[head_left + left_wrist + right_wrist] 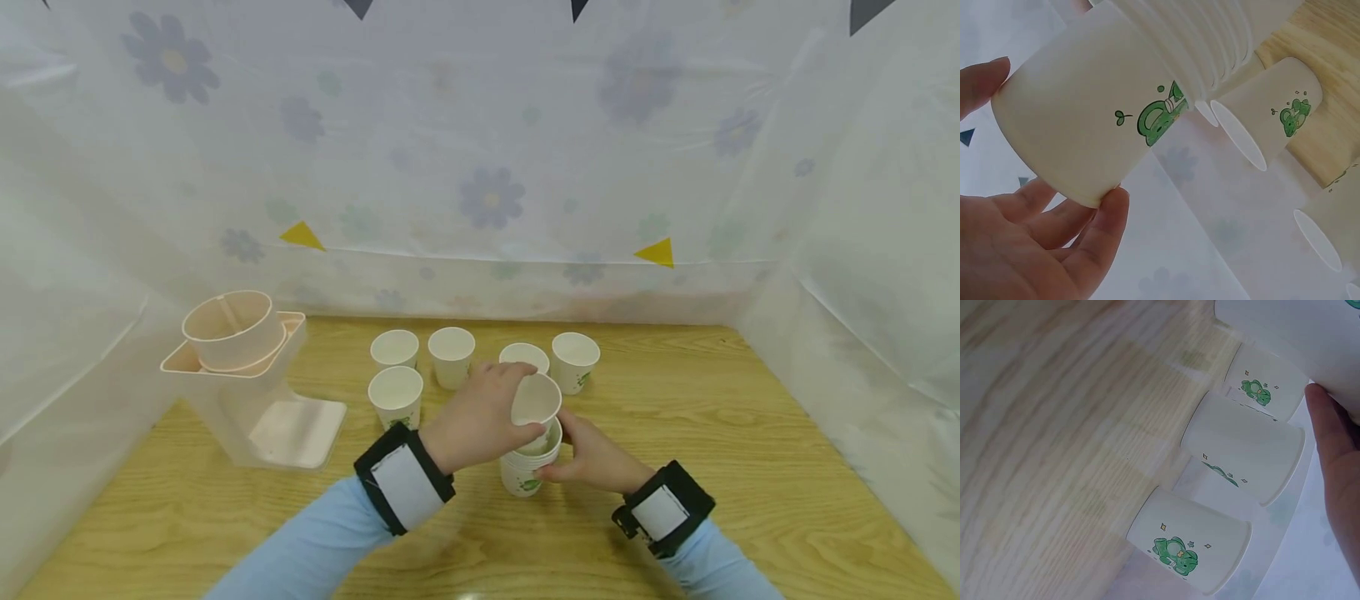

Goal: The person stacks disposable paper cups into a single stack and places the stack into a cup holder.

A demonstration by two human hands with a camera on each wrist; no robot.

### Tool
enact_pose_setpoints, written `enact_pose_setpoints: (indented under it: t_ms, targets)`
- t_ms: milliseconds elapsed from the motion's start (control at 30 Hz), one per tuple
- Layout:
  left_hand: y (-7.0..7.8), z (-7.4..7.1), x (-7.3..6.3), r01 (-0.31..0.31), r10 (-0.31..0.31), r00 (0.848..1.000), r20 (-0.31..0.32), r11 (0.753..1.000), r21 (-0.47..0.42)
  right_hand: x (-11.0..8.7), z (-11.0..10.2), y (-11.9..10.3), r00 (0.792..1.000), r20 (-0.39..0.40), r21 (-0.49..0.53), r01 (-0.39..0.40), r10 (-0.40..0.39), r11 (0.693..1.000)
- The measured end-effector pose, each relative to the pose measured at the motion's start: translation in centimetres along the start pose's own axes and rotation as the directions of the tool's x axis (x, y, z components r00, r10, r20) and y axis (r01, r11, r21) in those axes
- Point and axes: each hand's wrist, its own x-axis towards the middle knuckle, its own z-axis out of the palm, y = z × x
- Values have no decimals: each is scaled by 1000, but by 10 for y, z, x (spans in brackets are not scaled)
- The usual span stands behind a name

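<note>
A white paper cup (537, 400) is pinched at its rim by my left hand (480, 421), just over a stack of nested paper cups (521, 482). In the left wrist view this upper cup (1079, 100), with a green cartoon print, lines up with the stacked rims (1210, 37); its lower end is tucked into them. My right hand (600, 457) grips the stack from the right side, thumb at the front. In the right wrist view, only part of that hand (1338, 462) shows, against a white cup surface (1285, 337).
Several single paper cups stand upright behind the hands, among them a back-left cup (452, 358), a front-left cup (396, 398) and a right cup (575, 364). A beige plastic stand (300, 429) with a round container (232, 329) on top is at the left. White sheeting (487, 287) encloses the table.
</note>
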Motion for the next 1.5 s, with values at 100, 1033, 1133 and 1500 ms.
enact_pose_setpoints:
  t_ms: [100, 1033, 1133, 1500]
  targets:
    - [-1, 1, 1, 1, -1, 1000, 4, 1000, 1, 1, 0, 1, 1000, 3, -2, -7, 7, 1000]
    - [-4, 10, 2, -4, 4, 999, 47, 1000, 16, 1, 1, 1, 1000, -15, -16, -2, 1, 1000]
    - [-4, 11, 3, -3, 2, 998, 57, 1000, 23, 1, 1, 1, 1000, -17, -24, 1, -2, 1000]
    - [-8, 14, 4, 7, -8, 996, 84, 1000, 4, 1, 1, 1, 1000, -13, -20, 1, -1, 1000]
